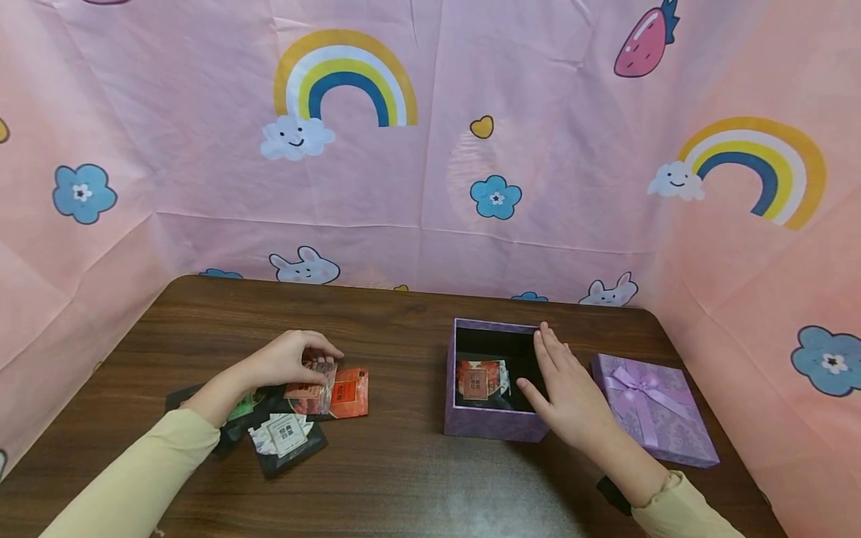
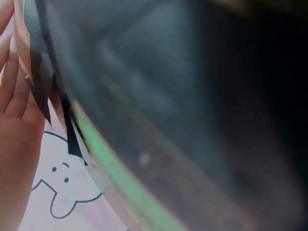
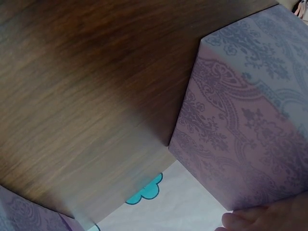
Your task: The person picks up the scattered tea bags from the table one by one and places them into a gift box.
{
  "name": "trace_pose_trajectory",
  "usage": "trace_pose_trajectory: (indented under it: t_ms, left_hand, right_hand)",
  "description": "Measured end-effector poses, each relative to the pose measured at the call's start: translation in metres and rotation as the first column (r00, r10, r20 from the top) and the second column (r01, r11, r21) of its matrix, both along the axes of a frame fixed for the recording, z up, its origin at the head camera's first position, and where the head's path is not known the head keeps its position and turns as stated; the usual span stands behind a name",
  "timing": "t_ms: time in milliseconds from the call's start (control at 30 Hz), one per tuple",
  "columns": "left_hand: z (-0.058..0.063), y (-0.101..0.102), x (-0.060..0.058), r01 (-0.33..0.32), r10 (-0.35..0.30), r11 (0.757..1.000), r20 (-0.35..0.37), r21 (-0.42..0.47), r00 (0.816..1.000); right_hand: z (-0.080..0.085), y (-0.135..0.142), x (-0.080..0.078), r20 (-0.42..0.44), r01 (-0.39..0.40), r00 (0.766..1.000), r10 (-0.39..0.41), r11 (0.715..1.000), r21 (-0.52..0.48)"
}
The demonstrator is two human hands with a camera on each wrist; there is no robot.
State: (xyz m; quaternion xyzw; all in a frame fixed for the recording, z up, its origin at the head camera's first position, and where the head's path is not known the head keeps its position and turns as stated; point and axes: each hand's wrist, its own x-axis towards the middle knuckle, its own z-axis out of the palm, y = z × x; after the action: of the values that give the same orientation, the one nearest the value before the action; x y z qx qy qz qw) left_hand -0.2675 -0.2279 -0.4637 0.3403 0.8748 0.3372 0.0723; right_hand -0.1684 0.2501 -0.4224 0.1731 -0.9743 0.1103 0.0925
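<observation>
The worktop [image 1: 397,471] is dark brown and wood-grained, its far corners rounded, with a pale sheen toward the near middle. At left lie packets [image 1: 353,394], several overlapping. Right of the middle stands an open purple box [image 1: 494,424]; apart from it, farther right, lies a ribboned lid [image 1: 673,430].

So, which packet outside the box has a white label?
The black-and-white packet, lowest in the head view of those by the left hand: its label is white, while other labels showing there look red, orange or green.
</observation>
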Motion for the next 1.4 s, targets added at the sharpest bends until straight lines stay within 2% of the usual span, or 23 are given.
trace_pose_trajectory:
  t_ms: [233, 467, 767, 1000, 1100, 1200, 1400]
  left_hand:
    - [0.007, -0.001, -0.004, -0.028, 0.028, 1.0, -0.005, -0.005, 1.0]
    - [0.029, 0.001, -0.006, -0.033, 0.033, 0.999, -0.005, -0.014, 0.999]
    - [0.055, 0.002, -0.009, 0.018, -0.019, 1.0, -0.031, -0.016, 0.999]
    - [0.069, 0.003, -0.009, 0.032, -0.033, 0.999, -0.038, -0.025, 0.999]
    - [0.077, 0.007, -0.009, 0.003, -0.005, 0.999, -0.051, -0.037, 0.999]
    - [0.087, 0.011, -0.007, -0.054, 0.051, 0.997, -0.072, -0.049, 0.996]
    - [0.102, 0.019, -0.002, -0.2, 0.19, 0.978, -0.159, -0.049, 0.969]
  right_hand:
    - [-0.001, 0.0, 0.0, -0.002, 0.001, 1.0, -0.001, 1.0, 0.004]
    - [-0.001, 0.0, -0.001, -0.005, 0.0, 1.0, 0.0, 1.0, -0.001]
    - [-0.001, 0.0, -0.002, 0.001, 0.006, 1.0, -0.006, 1.0, 0.007]
    - [0.0, 0.0, 0.0, -0.012, 0.001, 1.0, -0.001, 1.0, 0.011]
    - [0.001, 0.001, 0.0, -0.017, 0.0, 1.0, 0.0, 1.0, 0.011]
    - [0.002, 0.001, 0.0, -0.017, -0.001, 1.0, 0.001, 1.0, 0.009]
    - [0.0, 0.0, 0.0, -0.004, -0.004, 1.0, 0.004, 1.0, 0.01]
